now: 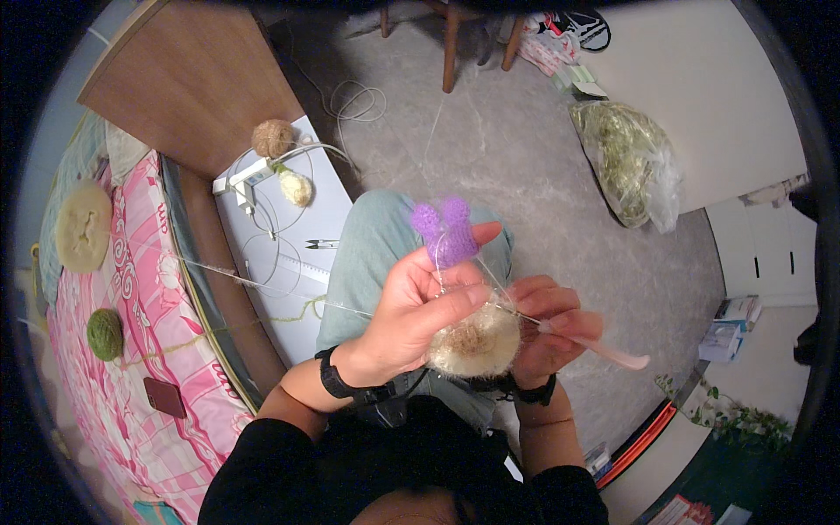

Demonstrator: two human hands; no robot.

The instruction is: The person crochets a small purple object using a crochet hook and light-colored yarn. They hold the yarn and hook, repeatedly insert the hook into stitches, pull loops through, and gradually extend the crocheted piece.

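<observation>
My left hand (410,315) pinches the upper edge of a round, fuzzy cream crochet piece (479,341) with a tan-brown centre. A purple crocheted finger cover (449,239) with two round knobs sits on one of its fingers, and pale yarn passes over it. My right hand (554,318) grips a crochet hook (610,354) by its pale pink handle. The hook's metal shaft reaches the edge of the piece; its tip is hidden in fuzz and fingers. A cream yarn strand (282,289) stretches from my left hand towards a cream yarn cake (84,226) on the bed.
Left, the pink patterned bed (131,262) holds a green yarn ball (105,335) and a phone (165,398). A white board (308,216) carries a power strip (252,174), brown yarn ball (273,138), small crocheted piece (295,187), thread snips (321,244) and ruler (305,272). A plastic bag (627,164) lies right.
</observation>
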